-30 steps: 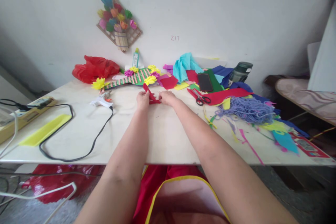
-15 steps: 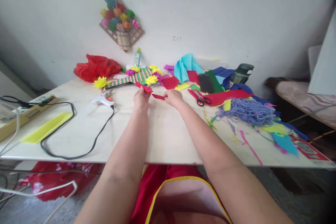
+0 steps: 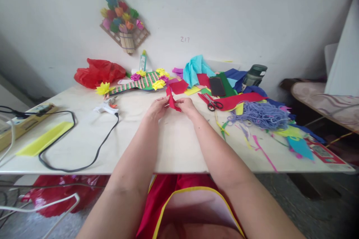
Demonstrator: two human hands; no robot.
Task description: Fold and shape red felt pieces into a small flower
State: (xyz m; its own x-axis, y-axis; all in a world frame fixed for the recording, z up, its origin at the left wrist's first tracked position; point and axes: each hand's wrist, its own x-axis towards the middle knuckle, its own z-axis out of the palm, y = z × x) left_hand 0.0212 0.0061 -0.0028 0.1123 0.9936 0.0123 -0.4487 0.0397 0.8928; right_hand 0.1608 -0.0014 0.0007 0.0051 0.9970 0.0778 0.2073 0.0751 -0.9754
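Brightness: even, soft daylight; the wall (image 3: 252, 15) beyond the fingers (image 3: 165, 101) is pale and well lit; no harsh glare
Source: cannot tell exactly; the right side of the scene reads slightly brighter
Shadows: faint and soft on the tabletop (image 3: 179, 145) near the fingers; deeper shade under the tabletop edge, nearer than the fingers
Corners: dark vignette at the upper right and lower right
Distortion: wide-angle bend; the tabletop edge curves; forearms swell toward the bottom
Focus: sharp around the fingers; softer at the far left and right edges
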